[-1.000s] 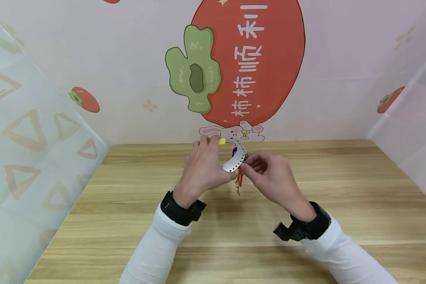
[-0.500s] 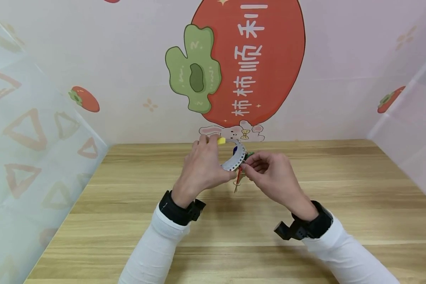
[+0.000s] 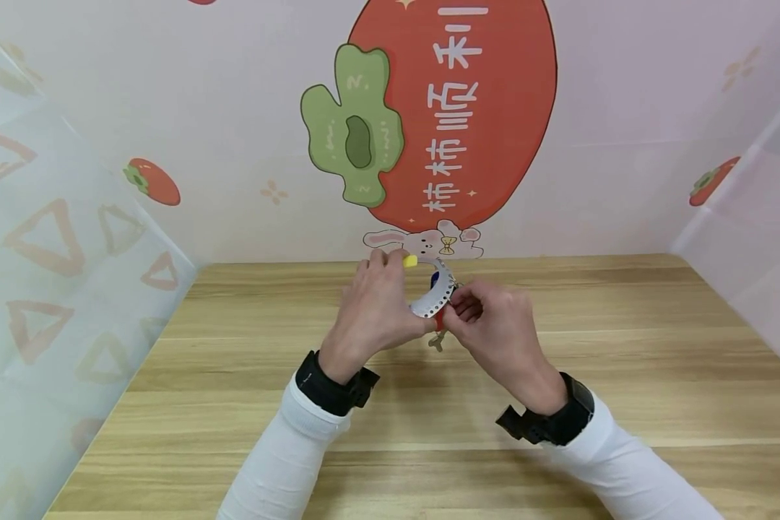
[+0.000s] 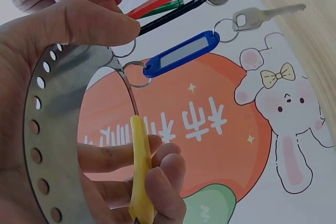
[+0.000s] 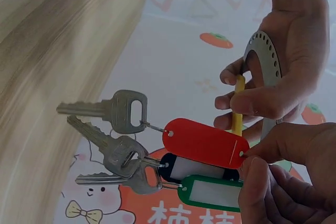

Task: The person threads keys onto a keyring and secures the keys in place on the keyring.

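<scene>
My left hand (image 3: 373, 307) grips a curved metal key holder (image 3: 434, 296) with a row of holes along its edge. Its yellow handle (image 4: 139, 166) lies by the curled fingers. With thumb and forefinger, my right hand (image 3: 497, 325) pinches the holed end of a red key tag (image 5: 205, 142); any ring there is hidden by the fingertips. A key (image 5: 126, 111) dangles from the tag. Beside it hang a black tag (image 5: 197, 170) and a green tag (image 5: 212, 193), each with a key. In the left wrist view, a blue tag (image 4: 181, 54) with a key hangs by a ring near the holder.
Both hands are above a wooden tabletop (image 3: 266, 404). Behind it rises a backdrop (image 3: 247, 115) printed with a big red persimmon and a rabbit. Pale side panels (image 3: 84, 303) flank the table. Each wrist wears a black strap with a camera.
My right hand has turned slightly at the wrist. The key under the red tag has swung to face flat. A green tag seen half a second ago is hidden in the head view.
</scene>
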### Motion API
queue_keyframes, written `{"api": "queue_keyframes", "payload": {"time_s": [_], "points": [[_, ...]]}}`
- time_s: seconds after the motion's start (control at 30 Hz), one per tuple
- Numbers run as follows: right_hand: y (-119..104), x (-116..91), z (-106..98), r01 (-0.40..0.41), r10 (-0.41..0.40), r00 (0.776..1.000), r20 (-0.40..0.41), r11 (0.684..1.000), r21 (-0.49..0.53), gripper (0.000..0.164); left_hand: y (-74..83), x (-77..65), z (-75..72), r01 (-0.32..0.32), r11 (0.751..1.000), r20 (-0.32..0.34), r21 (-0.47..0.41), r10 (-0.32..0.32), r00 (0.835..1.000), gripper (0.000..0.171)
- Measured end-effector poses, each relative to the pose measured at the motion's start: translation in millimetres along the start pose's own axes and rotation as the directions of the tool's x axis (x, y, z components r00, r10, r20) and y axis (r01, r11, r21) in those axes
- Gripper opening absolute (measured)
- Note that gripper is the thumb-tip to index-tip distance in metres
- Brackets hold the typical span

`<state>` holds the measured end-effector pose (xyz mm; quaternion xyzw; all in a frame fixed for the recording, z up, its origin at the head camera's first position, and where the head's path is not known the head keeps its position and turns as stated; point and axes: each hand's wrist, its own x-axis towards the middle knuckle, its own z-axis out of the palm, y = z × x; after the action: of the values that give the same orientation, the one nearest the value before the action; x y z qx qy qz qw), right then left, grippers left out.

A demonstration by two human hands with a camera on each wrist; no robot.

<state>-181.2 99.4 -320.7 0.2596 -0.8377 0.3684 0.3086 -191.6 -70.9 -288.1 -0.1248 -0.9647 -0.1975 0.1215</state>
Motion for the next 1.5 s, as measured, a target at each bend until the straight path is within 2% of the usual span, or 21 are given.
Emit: {"api": "queue_keyframes", "payload": {"time_s": [0.17, 0.43, 0.57, 0.67, 0.83, 0.97, 1.03, 1.2, 1.33, 1.43, 1.5], "points": [[0.1, -0.2, 3.0, 0.0, 0.0, 1.0, -0.007, 1.0, -0.017, 0.008, 0.2, -1.0, 0.3, -0.009, 1.0, -0.019, 0.002, 0.009, 1.0, 0.09], [1.0, -1.6, 5.5, -0.043, 0.042, 0.999, 0.004, 0.989, 0.141, 0.011, -0.8, 0.8, -1.9, 0.004, 1.0, -0.063, -0.027, -0.006, 0.998, 0.093], [2.3, -1.4, 4.0, -0.114, 0.104, 0.993, 0.055, 0.969, 0.219, 0.01, -1.5, 1.4, -3.3, 0.007, 0.998, -0.073, -0.055, -0.011, 0.997, 0.091], [3.1, 0.3, 0.7, -0.213, 0.18, 0.975, 0.131, 0.928, 0.306, 0.012, -2.7, 1.8, -4.3, 0.004, 0.997, -0.088, -0.081, -0.012, 0.996, 0.091], [5.6, 4.7, -6.3, -0.4, 0.288, 0.909, 0.301, 0.805, 0.438, 0.019, -4.5, 2.0, -6.7, 0.01, 0.996, -0.088, -0.094, -0.018, 0.996, 0.092], [10.7, 7.1, -10.2, -0.501, 0.306, 0.855, 0.42, 0.699, 0.51, 0.027, -5.4, 1.8, -8.4, 0.017, 0.994, -0.086, -0.104, -0.026, 0.996, 0.091], [13.0, 8.1, -11.9, -0.552, 0.306, 0.824, 0.477, 0.628, 0.549, 0.032, -5.8, 1.9, -9.0, 0.017, 0.994, -0.083, -0.106, -0.026, 0.996, 0.091], [16.1, 11.5, -14.8, -0.66, 0.289, 0.749, 0.596, 0.404, 0.634, 0.04, -6.3, 2.3, -10.4, 0.023, 0.994, -0.077, -0.106, -0.031, 0.997, 0.092], [18.0, 13.7, -15.8, -0.712, 0.268, 0.702, 0.66, 0.247, 0.657, 0.04, -6.2, 2.3, -11.2, 0.025, 0.994, -0.073, -0.105, -0.032, 0.997, 0.094], [19.2, 14.4, -16.3, -0.738, 0.251, 0.672, 0.696, 0.152, 0.658, 0.039, -6.3, 2.1, -11.6, 0.02, 0.994, -0.074, -0.107, -0.028, 0.997, 0.094], [19.9, 14.3, -16.1, -0.744, 0.244, 0.664, 0.707, 0.12, 0.657, 0.036, -6.4, 1.7, -12.0, 0.018, 0.994, -0.073, -0.108, -0.025, 0.997, 0.093]]}}
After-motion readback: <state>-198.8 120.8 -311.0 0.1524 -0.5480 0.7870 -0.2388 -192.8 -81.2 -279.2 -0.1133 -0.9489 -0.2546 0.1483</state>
